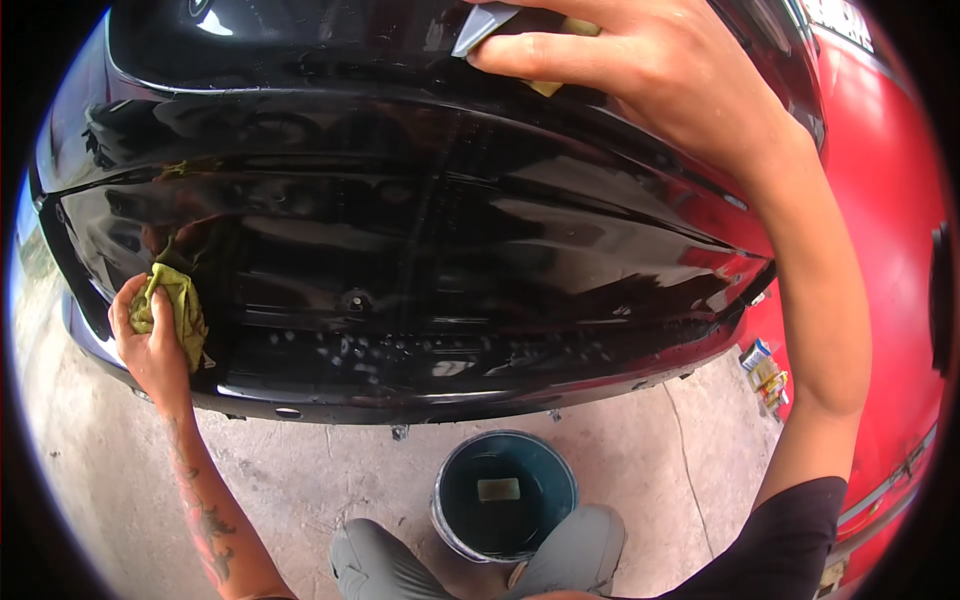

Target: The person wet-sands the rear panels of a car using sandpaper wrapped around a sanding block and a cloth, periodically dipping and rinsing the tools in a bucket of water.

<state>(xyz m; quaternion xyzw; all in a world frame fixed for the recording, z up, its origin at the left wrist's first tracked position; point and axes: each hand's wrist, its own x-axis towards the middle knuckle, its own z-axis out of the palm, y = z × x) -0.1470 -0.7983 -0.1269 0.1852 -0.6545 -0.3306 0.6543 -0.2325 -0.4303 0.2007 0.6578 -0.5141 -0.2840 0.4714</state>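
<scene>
A glossy black car body panel [330,230] stretches across the view, with wet whitish spots along its lower edge. At its left side my left hand [150,340] is closed around a crumpled yellow-green cloth [180,310], which touches the panel. My right hand [640,65] reaches to the top of the view, over the upper part of the panel. A grey folded sheet [483,28], like sandpaper, sticks out past its fingers. Bits of a yellow piece [546,88] show beneath that hand; the hand hides most of it.
Between my knees stands a dark bucket [455,530] of water with a pale rectangular block [498,489] in it. A red car body [890,290] is close on the right. Several small cans and packages [765,378] sit on the concrete floor [640,450].
</scene>
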